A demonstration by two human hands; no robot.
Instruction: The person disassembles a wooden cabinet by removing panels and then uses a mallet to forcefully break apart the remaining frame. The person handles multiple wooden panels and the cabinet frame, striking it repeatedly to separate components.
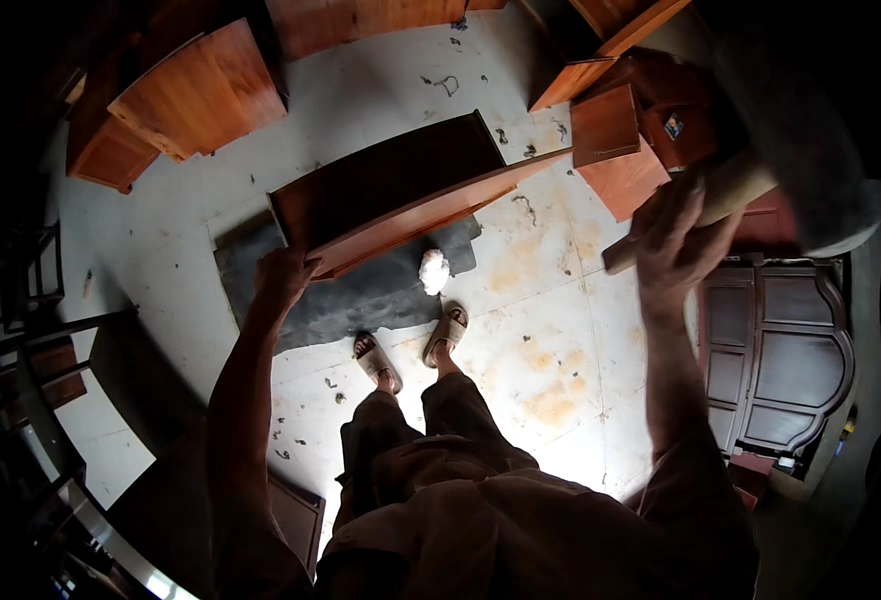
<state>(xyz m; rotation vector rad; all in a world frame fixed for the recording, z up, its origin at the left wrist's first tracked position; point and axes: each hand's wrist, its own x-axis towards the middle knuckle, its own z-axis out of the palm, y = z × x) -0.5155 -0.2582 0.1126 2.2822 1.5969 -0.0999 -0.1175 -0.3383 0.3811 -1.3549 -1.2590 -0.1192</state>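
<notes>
My left hand [282,277] grips the near left corner of a long reddish-brown wooden box frame [390,190] that stands tilted over a dark mat [360,300] on the floor. My right hand [678,240] is raised to the right, closed around the pale wooden handle [720,200] of a large mallet, whose grey head [800,150] is blurred at the upper right. A white wad of cloth [433,271] lies on the mat just below the frame, in front of my sandalled feet [410,350].
Several reddish wooden panels and boxes lie about: at upper left [200,95] and upper right [615,150]. A dark carved door panel [775,360] lies on the floor at right. Chair frames stand at the far left [40,320]. Small debris dots the pale tiled floor [540,330].
</notes>
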